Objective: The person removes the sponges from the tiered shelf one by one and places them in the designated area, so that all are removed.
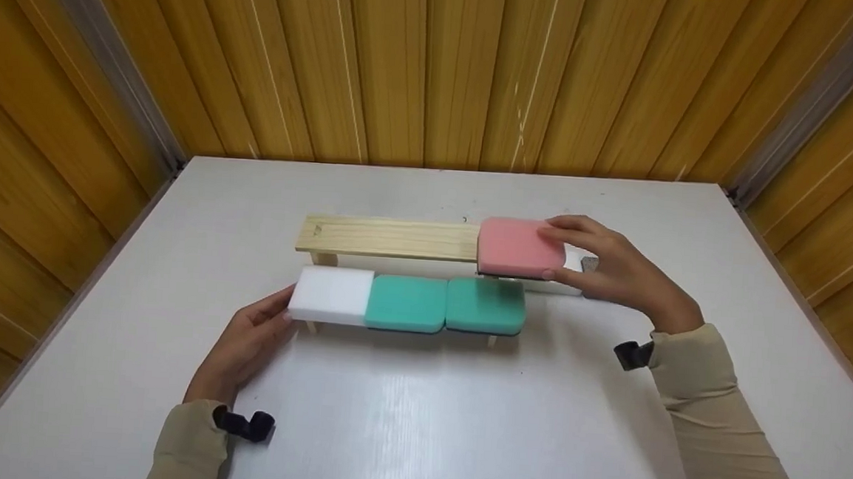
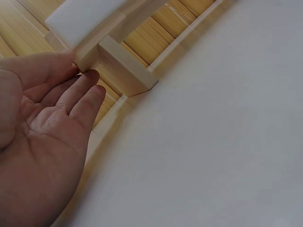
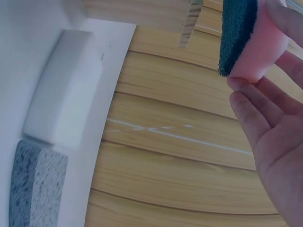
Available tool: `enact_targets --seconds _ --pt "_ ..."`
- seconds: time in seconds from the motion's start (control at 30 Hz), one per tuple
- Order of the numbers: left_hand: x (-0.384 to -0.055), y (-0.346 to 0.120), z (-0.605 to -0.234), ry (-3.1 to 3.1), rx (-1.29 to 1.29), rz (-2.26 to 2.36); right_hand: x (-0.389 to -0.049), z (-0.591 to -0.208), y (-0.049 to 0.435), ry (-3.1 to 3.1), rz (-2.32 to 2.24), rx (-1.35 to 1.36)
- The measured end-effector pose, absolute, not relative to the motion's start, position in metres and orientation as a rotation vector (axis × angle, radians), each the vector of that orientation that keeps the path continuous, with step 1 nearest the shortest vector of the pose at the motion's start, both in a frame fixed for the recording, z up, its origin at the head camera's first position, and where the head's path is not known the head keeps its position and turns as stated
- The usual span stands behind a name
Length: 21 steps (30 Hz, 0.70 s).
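Observation:
My right hand [image 1: 610,265] pinches a pink sponge [image 1: 521,245] with a dark green scouring layer [image 3: 236,35] underneath. The sponge overlaps the right end of the rear wooden bench [image 1: 397,238]; from the right wrist a gap shows between them. At the left end of the front wooden bench [image 2: 125,68], my left hand [image 1: 254,336] grips the board's end, thumb by the corner of a white sponge [image 1: 332,294]. That white sponge lies in a row on the front bench with a green sponge [image 1: 407,303] and another green sponge [image 1: 485,305].
On the white table [image 1: 400,430], right of the benches, lie a white block [image 3: 61,90] and a speckled grey sponge [image 3: 40,184], partly hidden under the right hand in the head view. Yellow wood-slat walls [image 1: 422,69] stand behind and at both sides.

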<state>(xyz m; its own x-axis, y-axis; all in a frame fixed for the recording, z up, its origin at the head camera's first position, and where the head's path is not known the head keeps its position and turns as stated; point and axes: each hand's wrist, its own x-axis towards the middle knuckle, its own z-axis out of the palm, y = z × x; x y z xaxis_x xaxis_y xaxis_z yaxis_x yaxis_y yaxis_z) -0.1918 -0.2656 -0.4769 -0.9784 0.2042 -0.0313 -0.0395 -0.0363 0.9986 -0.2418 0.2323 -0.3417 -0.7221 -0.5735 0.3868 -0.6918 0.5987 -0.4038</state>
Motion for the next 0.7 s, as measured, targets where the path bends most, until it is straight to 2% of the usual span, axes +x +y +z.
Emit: enact_targets --seconds 0.7 --pt "-0.185 -0.271 -0.479 2.158 0.119 2.077 -0.235 -0.368 0.263 -2.699 0.875 0.910"
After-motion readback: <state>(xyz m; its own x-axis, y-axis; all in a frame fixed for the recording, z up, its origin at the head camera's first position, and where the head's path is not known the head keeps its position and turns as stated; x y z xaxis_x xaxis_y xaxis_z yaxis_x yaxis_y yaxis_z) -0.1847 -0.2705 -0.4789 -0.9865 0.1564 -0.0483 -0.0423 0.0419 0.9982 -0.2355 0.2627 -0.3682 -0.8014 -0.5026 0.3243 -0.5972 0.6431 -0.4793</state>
